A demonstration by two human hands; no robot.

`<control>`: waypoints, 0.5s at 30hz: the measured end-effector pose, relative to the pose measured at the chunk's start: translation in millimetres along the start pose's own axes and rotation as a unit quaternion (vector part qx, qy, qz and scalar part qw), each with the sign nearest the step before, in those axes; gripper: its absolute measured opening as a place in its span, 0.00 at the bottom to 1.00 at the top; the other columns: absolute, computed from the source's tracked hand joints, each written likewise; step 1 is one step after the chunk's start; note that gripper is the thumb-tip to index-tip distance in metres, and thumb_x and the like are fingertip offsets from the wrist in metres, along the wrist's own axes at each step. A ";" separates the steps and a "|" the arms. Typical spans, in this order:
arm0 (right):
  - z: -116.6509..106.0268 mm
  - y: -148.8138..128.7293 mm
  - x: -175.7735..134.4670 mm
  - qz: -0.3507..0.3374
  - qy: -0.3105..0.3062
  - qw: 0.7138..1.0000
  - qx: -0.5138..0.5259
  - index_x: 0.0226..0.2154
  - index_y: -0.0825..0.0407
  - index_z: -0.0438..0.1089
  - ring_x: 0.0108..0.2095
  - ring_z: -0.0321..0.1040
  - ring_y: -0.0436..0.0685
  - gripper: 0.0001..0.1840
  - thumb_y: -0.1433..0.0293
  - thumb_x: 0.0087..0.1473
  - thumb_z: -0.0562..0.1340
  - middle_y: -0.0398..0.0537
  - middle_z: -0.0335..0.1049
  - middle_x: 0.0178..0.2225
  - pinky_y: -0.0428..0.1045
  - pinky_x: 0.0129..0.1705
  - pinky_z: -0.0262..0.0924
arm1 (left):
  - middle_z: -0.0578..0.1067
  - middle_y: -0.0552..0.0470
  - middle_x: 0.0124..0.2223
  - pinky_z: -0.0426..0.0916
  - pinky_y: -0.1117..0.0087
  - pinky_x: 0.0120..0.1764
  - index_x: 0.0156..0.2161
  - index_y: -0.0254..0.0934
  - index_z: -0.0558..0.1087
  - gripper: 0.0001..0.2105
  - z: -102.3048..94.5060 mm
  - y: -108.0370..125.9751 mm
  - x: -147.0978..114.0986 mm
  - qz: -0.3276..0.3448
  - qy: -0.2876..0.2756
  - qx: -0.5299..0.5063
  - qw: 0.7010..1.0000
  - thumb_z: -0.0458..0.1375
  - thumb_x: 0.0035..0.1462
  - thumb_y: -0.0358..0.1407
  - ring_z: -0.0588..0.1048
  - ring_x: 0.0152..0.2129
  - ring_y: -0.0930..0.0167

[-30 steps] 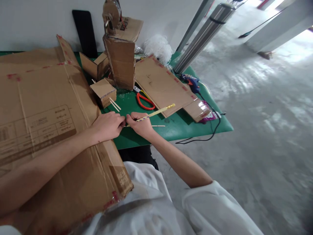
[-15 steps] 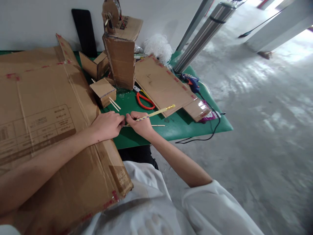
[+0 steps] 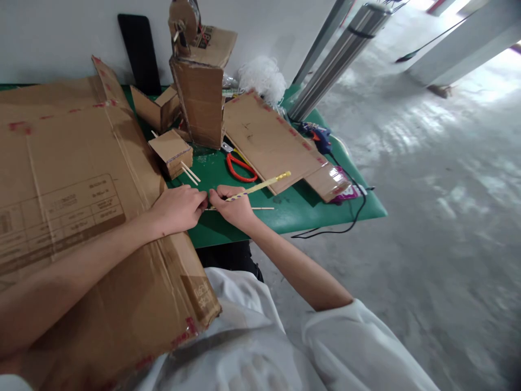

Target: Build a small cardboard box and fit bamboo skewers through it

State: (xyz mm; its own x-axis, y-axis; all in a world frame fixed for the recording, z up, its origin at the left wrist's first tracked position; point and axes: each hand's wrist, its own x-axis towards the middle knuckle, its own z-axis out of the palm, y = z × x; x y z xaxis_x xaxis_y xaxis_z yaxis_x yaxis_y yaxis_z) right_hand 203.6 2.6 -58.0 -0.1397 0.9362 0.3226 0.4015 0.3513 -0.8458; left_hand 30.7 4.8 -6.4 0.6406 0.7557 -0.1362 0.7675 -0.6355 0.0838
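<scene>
My right hand (image 3: 235, 205) is closed around a yellow patterned pencil (image 3: 264, 184), its blunt end pointing up to the right and its tip low between my hands. Beneath that hand a thin wooden stick (image 3: 262, 208) lies on the green tabletop (image 3: 222, 231). My left hand (image 3: 182, 208) rests at the edge of the large cardboard sheet (image 3: 77, 157), its fingers curled together by the stick's left end; what they pinch is hidden. Just beyond it sits a small cardboard box (image 3: 173, 151) with wooden sticks poking out.
Red-handled scissors (image 3: 241, 169) lie ahead of my hands, beside a flat cardboard panel (image 3: 272, 141). A tall cardboard structure (image 3: 201, 103) stands at the back. To the right are a glue gun (image 3: 319, 137) with a black cord and a metal post (image 3: 337, 62).
</scene>
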 end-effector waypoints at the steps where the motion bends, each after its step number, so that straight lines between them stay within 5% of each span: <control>1: 0.0 0.0 0.1 0.005 0.003 1.000 -0.004 0.16 0.48 0.46 0.20 0.44 0.46 0.23 0.65 0.57 0.57 0.36 0.46 0.16 0.48 0.24 0.42 | 0.80 0.47 0.40 0.71 0.61 0.38 0.40 0.39 0.74 0.10 -0.1 0.1 -0.1 0.001 0.001 -0.001 1.000 0.49 0.64 0.34 0.78 0.42 0.59; 15: -0.7 -2.4 -0.4 0.012 -0.013 1.000 -0.004 0.16 0.48 0.46 0.20 0.44 0.47 0.24 0.64 0.58 0.57 0.37 0.46 0.16 0.48 0.24 0.43 | 0.81 0.46 0.41 0.71 0.61 0.39 0.41 0.38 0.74 0.10 1.4 -0.3 0.4 -0.003 0.002 0.001 1.000 0.50 0.64 0.34 0.78 0.43 0.58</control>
State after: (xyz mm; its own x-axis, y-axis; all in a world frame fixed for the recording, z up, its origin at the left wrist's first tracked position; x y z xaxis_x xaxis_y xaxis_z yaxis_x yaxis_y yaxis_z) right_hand 203.4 1.4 -55.8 -0.1537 0.9446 0.2899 0.4130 0.3279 -0.8496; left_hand 30.7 5.1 -7.8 0.6354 0.7609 -0.1319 0.7719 -0.6305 0.0816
